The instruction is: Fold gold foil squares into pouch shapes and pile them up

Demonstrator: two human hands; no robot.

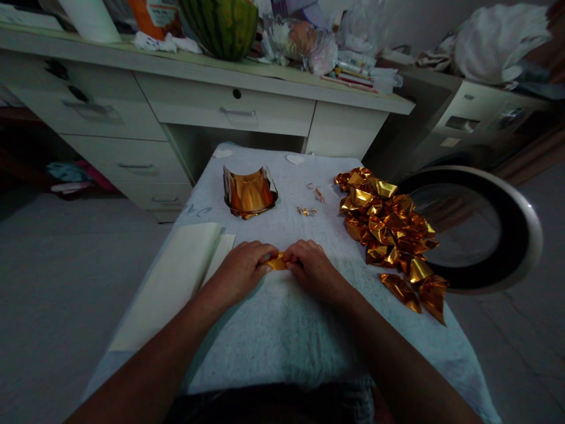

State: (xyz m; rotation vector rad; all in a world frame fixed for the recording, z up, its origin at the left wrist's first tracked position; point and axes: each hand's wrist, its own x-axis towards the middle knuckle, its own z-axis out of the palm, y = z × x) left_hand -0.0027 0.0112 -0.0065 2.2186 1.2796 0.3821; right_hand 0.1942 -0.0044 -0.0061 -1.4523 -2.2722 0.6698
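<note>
Bench (269, 335): cloth-covered, seen from its near edge. Left hand (247, 265) and right hand (312, 266) meet about mid-bench. Between them a small gold foil piece (277, 262), the left fingers closed on its left end, the right fingers closed on its right end; the middle shows in the gap.

Upright curved stack of gold foil sheets (251, 193) toward the far left corner. Gold twist ties (305, 211) lie loose beyond the hands, a few more just past them toward the far edge. Long pale sheets (170, 277) run along the left edge, one end near the left hand. Heap of crumpled gold foil bundles (388, 221) fills the far right part and trails down the right edge, apart from the right hand; two lie at its near end.

Close by the right edge, the open round door (489, 284) of a washing machine (470, 115) takes up the space past the heap. White bag (498, 44) on top of the machine.

Beyond the far edge, a white drawer cabinet (348, 126); on its top a white roll (92, 20), an orange packet (154, 17), a striped watermelon (220, 26), clear plastic bags (362, 26).

Writing: small mark on the machine's panel, print on the packet's pale label; neither legible.
</note>
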